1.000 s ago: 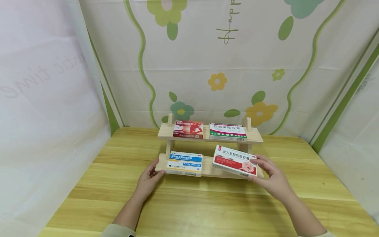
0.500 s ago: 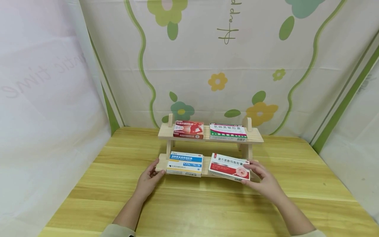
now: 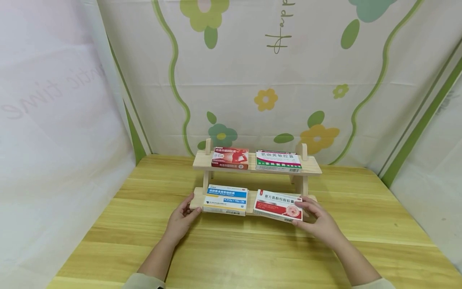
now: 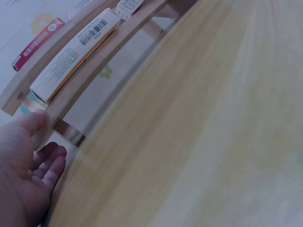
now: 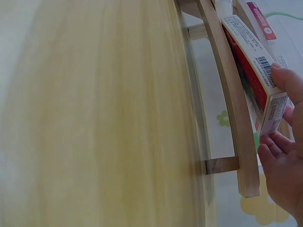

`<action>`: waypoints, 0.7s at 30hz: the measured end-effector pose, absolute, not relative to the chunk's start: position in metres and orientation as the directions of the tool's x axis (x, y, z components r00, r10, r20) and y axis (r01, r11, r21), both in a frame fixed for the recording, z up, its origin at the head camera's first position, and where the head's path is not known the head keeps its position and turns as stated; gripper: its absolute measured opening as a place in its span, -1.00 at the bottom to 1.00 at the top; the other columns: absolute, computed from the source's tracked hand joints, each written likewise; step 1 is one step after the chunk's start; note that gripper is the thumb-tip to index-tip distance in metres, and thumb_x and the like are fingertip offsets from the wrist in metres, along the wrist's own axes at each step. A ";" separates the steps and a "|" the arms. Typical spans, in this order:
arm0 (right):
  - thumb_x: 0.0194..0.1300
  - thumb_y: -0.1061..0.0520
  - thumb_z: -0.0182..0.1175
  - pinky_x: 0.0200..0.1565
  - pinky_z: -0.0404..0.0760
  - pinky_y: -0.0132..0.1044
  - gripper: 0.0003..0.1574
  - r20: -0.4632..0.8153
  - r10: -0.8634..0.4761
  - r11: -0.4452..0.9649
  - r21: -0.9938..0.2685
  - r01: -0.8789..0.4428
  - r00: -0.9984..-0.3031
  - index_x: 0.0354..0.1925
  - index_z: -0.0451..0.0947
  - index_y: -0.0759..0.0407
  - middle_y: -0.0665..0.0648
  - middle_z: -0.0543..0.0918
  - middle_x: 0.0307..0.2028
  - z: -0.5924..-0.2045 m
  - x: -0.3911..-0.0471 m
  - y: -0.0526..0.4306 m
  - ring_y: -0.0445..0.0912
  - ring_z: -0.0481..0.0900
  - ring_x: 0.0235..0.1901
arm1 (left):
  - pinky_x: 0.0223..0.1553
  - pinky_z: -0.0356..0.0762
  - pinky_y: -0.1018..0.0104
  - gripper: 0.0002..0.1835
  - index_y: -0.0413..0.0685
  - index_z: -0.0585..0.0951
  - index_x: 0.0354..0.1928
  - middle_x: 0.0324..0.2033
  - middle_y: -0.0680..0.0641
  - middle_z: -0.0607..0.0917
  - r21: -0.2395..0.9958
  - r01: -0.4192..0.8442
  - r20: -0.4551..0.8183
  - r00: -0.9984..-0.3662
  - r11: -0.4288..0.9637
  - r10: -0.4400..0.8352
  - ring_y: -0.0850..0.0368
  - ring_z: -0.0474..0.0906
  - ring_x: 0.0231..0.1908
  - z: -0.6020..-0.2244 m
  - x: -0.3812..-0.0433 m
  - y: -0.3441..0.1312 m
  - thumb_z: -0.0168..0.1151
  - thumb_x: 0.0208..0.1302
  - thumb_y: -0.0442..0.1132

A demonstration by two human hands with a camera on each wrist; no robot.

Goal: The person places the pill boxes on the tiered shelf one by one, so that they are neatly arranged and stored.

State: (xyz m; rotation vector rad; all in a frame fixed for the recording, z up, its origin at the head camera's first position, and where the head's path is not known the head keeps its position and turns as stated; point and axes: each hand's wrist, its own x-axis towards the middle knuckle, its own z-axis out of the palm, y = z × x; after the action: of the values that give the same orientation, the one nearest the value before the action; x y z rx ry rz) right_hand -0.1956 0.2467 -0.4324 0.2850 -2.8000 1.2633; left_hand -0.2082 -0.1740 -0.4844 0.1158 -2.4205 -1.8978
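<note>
A two-tier wooden display rack (image 3: 197, 197) stands on the table. My left hand (image 3: 179, 220) holds the left end of its lower shelf, thumb on the near edge; in the left wrist view the fingers (image 4: 53, 165) curl below the board. My right hand (image 3: 320, 222) pinches the right end of a red-and-white medicine box (image 3: 276, 205) at the lower shelf's right half. In the right wrist view that box (image 5: 251, 61) tilts, its right end raised off the board. A blue-and-white medicine box (image 3: 225, 199) lies on the lower shelf's left half.
On the upper shelf sit a red medicine box (image 3: 229, 157) at left and a white-and-green medicine box (image 3: 278, 160) at right. Behind the rack hangs a flowered curtain (image 3: 231, 72). The wooden table (image 3: 231, 257) extends in front and to both sides.
The red-and-white box has moved left and down onto the lower shelf beside the blue-and-white box, my right hand moving with it. My left hand stays on the shelf end.
</note>
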 end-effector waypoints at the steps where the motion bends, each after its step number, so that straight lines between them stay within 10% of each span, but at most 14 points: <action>1: 0.10 -0.12 0.46 0.11 0.27 -0.68 -0.24 0.123 -0.146 0.653 -0.733 -0.189 -0.982 0.20 0.53 0.14 0.28 0.26 0.43 -0.432 -0.196 0.247 0.29 0.26 0.38 | -0.04 0.43 0.58 -0.27 -0.02 0.28 0.45 0.20 -0.21 0.56 0.971 -0.020 0.004 -0.995 0.239 -0.100 0.07 0.48 0.07 -0.485 -0.208 -0.174 0.31 0.30 -0.08; 8: 0.11 -0.14 0.44 0.27 0.39 0.11 -0.26 0.112 -0.155 0.688 -0.701 -0.189 -0.982 0.19 0.54 0.15 0.28 0.25 0.45 -0.435 -0.198 0.248 0.31 0.28 0.36 | -0.09 0.46 0.55 -0.29 -0.03 0.30 0.45 0.13 -0.22 0.59 0.975 -0.020 0.005 -0.994 0.219 -0.111 0.15 0.48 -0.03 -0.485 -0.209 -0.174 0.32 0.29 -0.15; 21: 0.14 0.06 0.45 0.06 0.63 -0.12 -0.55 0.299 -0.151 0.715 -0.625 -0.313 -0.942 0.00 0.67 0.18 0.23 0.56 0.14 -0.441 -0.200 0.247 0.14 0.58 0.08 | -0.07 0.45 0.55 -0.28 -0.03 0.29 0.45 0.14 -0.22 0.59 0.973 -0.011 0.013 -0.995 0.229 -0.102 0.17 0.48 -0.02 -0.485 -0.208 -0.174 0.32 0.29 -0.13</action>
State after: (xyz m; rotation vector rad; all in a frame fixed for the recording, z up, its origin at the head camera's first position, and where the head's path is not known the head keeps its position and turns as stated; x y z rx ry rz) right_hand -0.2003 0.2467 -0.4412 0.3707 -2.6949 1.0434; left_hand -0.2084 -0.1737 -0.4846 0.1111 -2.4038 -1.9026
